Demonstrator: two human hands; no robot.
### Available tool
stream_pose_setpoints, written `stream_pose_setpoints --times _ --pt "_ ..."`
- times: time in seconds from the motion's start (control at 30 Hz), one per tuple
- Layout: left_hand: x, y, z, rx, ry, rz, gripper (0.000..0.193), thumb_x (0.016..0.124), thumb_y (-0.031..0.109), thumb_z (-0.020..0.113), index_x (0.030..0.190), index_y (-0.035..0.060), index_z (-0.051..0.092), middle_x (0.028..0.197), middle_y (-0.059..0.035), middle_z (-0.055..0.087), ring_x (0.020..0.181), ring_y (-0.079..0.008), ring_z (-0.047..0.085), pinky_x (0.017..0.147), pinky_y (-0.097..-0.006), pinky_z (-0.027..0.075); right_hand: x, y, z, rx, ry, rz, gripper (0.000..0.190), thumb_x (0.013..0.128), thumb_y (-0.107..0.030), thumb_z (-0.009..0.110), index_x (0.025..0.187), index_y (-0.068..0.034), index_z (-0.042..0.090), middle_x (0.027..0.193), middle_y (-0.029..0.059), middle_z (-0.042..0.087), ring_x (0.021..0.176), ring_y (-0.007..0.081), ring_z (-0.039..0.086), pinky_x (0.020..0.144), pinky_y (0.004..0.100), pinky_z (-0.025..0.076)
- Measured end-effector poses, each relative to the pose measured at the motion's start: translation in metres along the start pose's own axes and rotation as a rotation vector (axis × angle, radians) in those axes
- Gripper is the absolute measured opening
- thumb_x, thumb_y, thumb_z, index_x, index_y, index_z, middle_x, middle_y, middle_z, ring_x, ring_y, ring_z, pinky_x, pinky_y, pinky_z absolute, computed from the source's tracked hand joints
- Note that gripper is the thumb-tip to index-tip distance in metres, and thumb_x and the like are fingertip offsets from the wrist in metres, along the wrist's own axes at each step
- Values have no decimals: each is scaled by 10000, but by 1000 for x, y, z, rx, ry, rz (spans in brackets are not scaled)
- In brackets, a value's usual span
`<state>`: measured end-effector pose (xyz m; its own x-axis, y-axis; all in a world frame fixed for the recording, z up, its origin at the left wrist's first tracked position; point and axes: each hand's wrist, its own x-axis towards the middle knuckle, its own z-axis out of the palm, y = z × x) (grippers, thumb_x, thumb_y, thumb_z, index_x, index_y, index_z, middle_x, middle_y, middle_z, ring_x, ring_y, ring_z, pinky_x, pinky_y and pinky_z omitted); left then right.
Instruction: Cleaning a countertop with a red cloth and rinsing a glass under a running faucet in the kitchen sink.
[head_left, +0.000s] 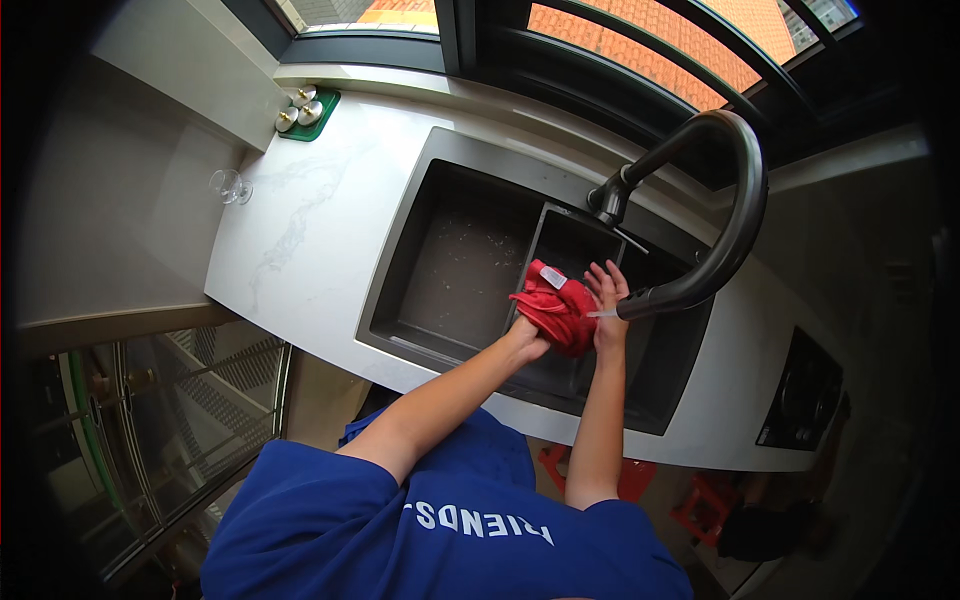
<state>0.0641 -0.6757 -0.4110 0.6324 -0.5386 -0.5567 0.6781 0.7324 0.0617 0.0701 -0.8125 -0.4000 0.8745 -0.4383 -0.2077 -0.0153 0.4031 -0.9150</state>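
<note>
A bunched red cloth (562, 307) with a white tag is held over the divided dark sink (397, 247). My left hand (531, 341) grips it from the left and below, most of its fingers hidden by the cloth. On the other side my right hand (610, 300) has its fingers raised and spread, close against the cloth; whether it touches the cloth is unclear. Just at that hand is the spout end of the black gooseneck faucet (750, 172), with a short pale stream of water reaching toward the cloth.
On the white counter (300, 217) stand a clear stemmed glass (229, 186) and a green tray (304, 135) with several silver, gold-knobbed lidded items. A black cooktop (801, 394) lies at the right. Red plastic stools (705, 508) and a dim, partly visible person (769, 529) are beyond the counter's front edge.
</note>
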Motion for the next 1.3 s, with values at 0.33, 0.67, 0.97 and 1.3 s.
stream_pose_setpoints --times 0.33,0.67,0.97,1.3 --pt "30 -16 -11 526 47 -78 432 905 309 620 1246 94 464 1185 -129 574 1066 -251 597 905 -401 489 -34 36 -28 -551 -55 8 501 955 -431 516 1169 13 604 1026 105 658 961 184 592 871 311 443" --pt "34 -3 -47 1290 107 -39 594 843 203 596 1334 -7 337 1221 -218 540 1084 -274 583 889 -370 488 -14 80 -74 -344 -81 397 562 920 -433 548 1284 -5 529 1201 105 599 1084 208 585 883 344 471" --pt "-8 -8 16 1678 21 303 843 743 286 656 1425 0 252 1313 -331 419 1248 -431 432 1061 -423 356 -26 76 -90 366 -195 873 615 915 -569 450 1327 -115 501 1305 109 551 1171 268 552 993 430 449" --pt "-10 -38 10 1875 58 402 1039 724 519 731 1482 68 182 1467 -277 232 1325 -491 262 1069 -545 267 -55 59 -70 705 -493 566 658 945 -583 359 1420 -128 378 1445 96 415 1297 283 431 1086 438 339"
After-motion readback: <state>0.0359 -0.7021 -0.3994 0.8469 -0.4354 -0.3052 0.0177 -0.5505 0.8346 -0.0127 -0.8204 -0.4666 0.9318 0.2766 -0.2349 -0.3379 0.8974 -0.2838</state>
